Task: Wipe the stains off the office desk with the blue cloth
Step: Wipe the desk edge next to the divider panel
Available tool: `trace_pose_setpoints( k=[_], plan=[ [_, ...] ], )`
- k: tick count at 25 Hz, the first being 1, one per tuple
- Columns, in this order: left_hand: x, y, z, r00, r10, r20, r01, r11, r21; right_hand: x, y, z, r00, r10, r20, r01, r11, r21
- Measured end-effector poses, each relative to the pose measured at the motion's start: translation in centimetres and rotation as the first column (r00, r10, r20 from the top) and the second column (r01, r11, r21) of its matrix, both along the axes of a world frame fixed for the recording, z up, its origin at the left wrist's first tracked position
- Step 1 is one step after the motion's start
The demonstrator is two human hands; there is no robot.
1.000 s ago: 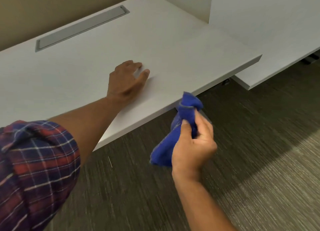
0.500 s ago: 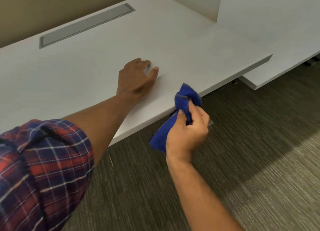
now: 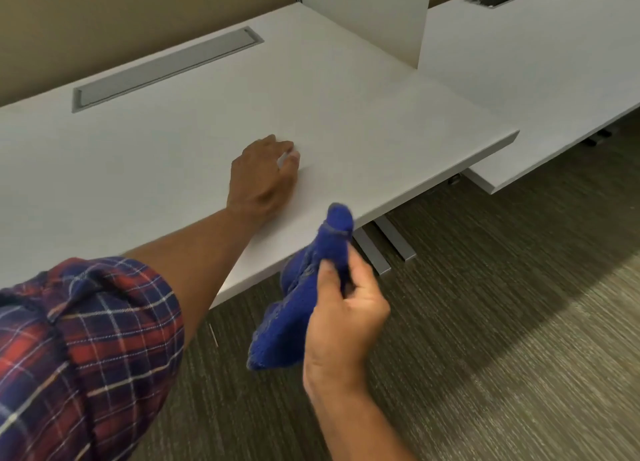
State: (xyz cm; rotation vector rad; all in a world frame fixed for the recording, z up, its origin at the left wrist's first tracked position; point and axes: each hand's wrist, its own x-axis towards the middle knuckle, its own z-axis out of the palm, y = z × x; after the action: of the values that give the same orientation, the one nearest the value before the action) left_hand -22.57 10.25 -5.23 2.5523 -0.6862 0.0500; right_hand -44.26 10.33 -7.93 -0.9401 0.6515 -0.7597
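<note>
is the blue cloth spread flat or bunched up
Bunched up: the blue cloth is gathered in the right hand, hanging off the desk edge.

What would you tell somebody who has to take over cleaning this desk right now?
Left hand: resting on the desk top near the front edge, fingers curled, holding nothing that shows.
Right hand: pinching the blue cloth, bunched up, in the air in front of the desk edge and above the carpet.
Done: the cloth is in hand; it is not touching the desk.
Left: bring the cloth onto the top and wipe. No stains can be made out on the pale surface from this view, so look closely first.
</note>
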Motion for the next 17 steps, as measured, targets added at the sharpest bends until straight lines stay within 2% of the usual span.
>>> trace_pose_setpoints(
  k=[3, 5, 11, 14, 17],
  plan=[
    [-0.2, 0.2, 0.2, 1.000, -0.008, -0.006, 0.008, 0.999, -0.052, 1.4, -4.6, 2.9, 0.982, -0.104, 0.160, 0.098, 0.994, 0.045],
    [-0.4, 0.1, 0.2, 1.000, -0.009, 0.011, 0.010, 0.998, -0.066, 2.7, -8.1, 4.8, 0.968, -0.147, 0.206, 0.134, 0.988, 0.075],
    [-0.5, 0.0, 0.3, 0.997, -0.026, 0.075, 0.027, 1.000, -0.012, 4.5, -15.3, 7.9, 0.981, -0.160, 0.105, 0.154, 0.986, 0.059],
    [-0.7, 0.1, 0.4, 0.997, -0.021, 0.081, 0.021, 1.000, 0.006, 5.5, -20.5, 9.8, 0.976, -0.211, 0.050, 0.214, 0.975, -0.067],
    [-0.7, 0.0, 0.1, 0.999, -0.005, 0.047, 0.004, 1.000, 0.028, 7.7, -26.3, 11.3, 0.951, -0.294, -0.098, 0.231, 0.883, -0.410]
  ],
)
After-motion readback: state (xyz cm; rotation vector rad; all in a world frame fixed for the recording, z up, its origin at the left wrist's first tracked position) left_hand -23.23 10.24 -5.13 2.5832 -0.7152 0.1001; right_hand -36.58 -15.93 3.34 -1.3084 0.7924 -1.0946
